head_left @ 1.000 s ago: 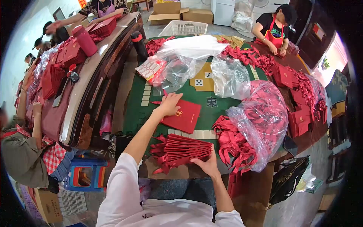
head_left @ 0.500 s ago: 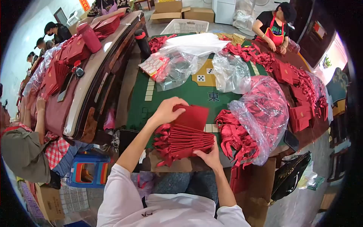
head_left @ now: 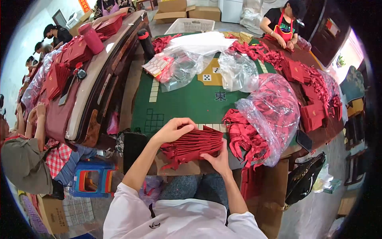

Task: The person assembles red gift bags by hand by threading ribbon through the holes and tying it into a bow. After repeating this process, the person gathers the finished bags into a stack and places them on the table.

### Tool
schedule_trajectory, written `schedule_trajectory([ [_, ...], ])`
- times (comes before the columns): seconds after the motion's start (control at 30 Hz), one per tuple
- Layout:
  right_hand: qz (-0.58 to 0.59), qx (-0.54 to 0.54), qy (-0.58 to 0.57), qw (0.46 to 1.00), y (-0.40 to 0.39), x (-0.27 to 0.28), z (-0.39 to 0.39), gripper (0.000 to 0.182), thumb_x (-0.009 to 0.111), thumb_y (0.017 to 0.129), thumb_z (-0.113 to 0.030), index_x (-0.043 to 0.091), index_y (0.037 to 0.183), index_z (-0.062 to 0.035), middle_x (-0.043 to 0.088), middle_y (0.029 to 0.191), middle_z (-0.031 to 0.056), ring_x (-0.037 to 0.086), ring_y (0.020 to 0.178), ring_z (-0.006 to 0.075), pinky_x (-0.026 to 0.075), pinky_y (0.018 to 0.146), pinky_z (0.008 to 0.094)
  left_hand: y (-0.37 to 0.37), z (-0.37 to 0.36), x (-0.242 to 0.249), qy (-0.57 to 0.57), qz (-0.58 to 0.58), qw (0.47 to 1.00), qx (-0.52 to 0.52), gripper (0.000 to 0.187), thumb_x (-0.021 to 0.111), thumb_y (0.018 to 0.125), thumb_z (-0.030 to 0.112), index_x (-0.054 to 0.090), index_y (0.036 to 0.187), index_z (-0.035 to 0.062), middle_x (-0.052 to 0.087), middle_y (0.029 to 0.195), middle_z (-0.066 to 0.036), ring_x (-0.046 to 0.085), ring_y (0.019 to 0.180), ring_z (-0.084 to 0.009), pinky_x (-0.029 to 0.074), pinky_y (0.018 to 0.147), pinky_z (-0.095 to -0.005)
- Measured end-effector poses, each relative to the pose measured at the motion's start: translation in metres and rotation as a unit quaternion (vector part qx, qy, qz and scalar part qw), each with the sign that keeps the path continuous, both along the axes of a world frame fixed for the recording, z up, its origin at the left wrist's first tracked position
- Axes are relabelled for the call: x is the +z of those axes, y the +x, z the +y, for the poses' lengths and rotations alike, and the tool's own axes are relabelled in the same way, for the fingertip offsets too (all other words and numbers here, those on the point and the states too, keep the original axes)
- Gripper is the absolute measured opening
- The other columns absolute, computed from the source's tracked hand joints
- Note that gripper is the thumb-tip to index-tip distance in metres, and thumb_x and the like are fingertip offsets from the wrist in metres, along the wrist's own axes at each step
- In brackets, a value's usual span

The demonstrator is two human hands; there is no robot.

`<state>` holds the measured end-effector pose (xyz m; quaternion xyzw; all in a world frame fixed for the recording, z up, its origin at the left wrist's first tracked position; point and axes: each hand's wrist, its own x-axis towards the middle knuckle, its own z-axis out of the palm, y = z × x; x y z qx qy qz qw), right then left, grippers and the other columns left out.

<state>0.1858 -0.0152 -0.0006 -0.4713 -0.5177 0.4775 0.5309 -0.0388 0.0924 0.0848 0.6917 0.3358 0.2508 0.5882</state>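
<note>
A fanned stack of red envelopes (head_left: 195,144), with red ribbon ends bunched at its left side, stands at the near edge of the green table mat (head_left: 187,107). My left hand (head_left: 175,130) is closed at the stack's upper left corner, thumb on top and fingers behind. At the right end, my right hand (head_left: 217,158) grips the stack, with the thumb in front and the fingers at its far side. To the right of it, loose red ribbons (head_left: 244,137) spill from a clear plastic bag (head_left: 278,115) packed with more ribbon.
Clear plastic wrapping (head_left: 179,71) and a black bottle (head_left: 146,44) lie and stand farther back. A phone (head_left: 304,141) rests at the right edge, near red envelopes (head_left: 312,115). Co-workers sit at a left table (head_left: 99,71) and at the far right. A blue stool (head_left: 93,179) stands lower left.
The single envelope that my left hand held up behind the stack has come down against it. My left hand has lowered slightly; my right hand stays on the stack. The view has shifted a little.
</note>
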Motion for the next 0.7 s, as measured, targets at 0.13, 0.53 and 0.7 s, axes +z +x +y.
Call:
schedule_trajectory([
  [0.13,-0.095,-0.040,0.029,0.994,-0.001,0.014,-0.003,0.083,0.092,0.065,-0.015,0.039,0.127,-0.0009,0.061,0.120,0.0148,0.058,0.113,0.0206,0.045,0.100,0.0355,-0.009,-0.005,0.004,-0.055,-0.024,0.998,-0.009,0.037,0.068,0.093,0.023,0.055,0.120,0.0017,0.061,0.116,-0.005,0.057,0.107,-0.0130,0.045,0.096,-0.0293],
  [0.53,-0.107,-0.056,0.030,0.992,-0.001,0.009,-0.001,0.084,0.093,0.063,-0.017,0.039,0.125,-0.0009,0.060,0.116,0.0141,0.059,0.109,0.0212,0.046,0.099,0.0368,-0.021,-0.046,0.000,0.098,-0.003,0.995,-0.030,0.134,0.100,0.049,0.034,0.016,0.150,0.0053,0.037,0.146,-0.016,0.041,0.135,-0.0256,0.030,0.116,-0.0383],
  [0.7,-0.136,-0.120,0.108,0.977,-0.001,0.009,0.002,0.099,0.095,0.060,-0.021,0.033,0.135,-0.0002,0.048,0.134,0.0168,0.051,0.122,0.0232,0.040,0.106,0.0396,-0.020,-0.048,-0.010,0.088,0.026,0.996,0.022,0.111,0.092,0.064,0.019,0.022,0.148,0.0043,0.042,0.144,-0.017,0.043,0.135,-0.0258,0.032,0.115,-0.0379],
])
